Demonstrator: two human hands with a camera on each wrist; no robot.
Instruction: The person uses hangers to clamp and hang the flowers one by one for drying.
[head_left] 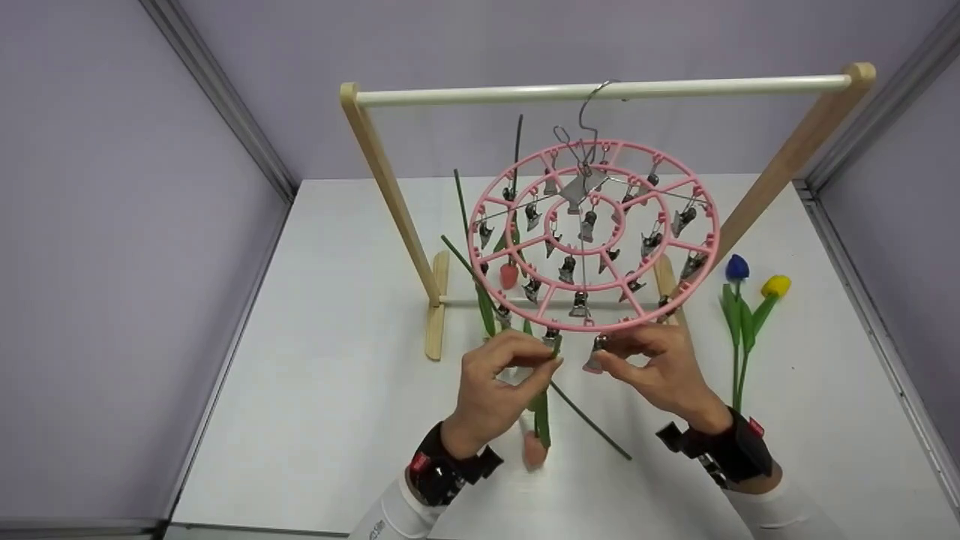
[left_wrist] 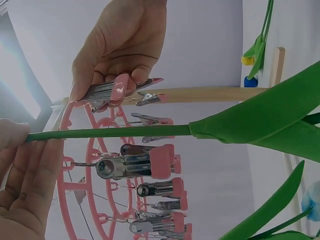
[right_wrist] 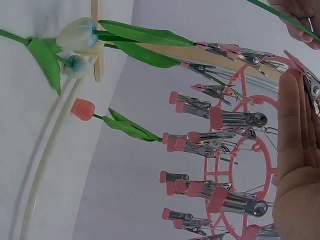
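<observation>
Your left hand (head_left: 491, 386) has its thumb and fingertips pinched together around the green stem (left_wrist: 107, 133) of a tulip (head_left: 534, 448), which hangs head-down below your fingers with its pink bud nearest your wrist. Just beyond those fingertips, the stem's top sits right under the front rim of the pink round clip hanger (head_left: 705, 225). Your right hand (head_left: 660, 371) is curled too, thumb and forefinger squeezing a metal clip (left_wrist: 112, 91) with pink tips, and from the left wrist view its jaws stand parted, just above the stem and not touching it. The two sets of fingertips are close, nearly facing each other. Past your fingers the hanger dangles from the white rail of a wooden rack (head_left: 379, 154). Off beyond your right hand, a blue tulip (head_left: 736, 268) and a yellow tulip (head_left: 775, 286) lie on the table (head_left: 330, 375).
</observation>
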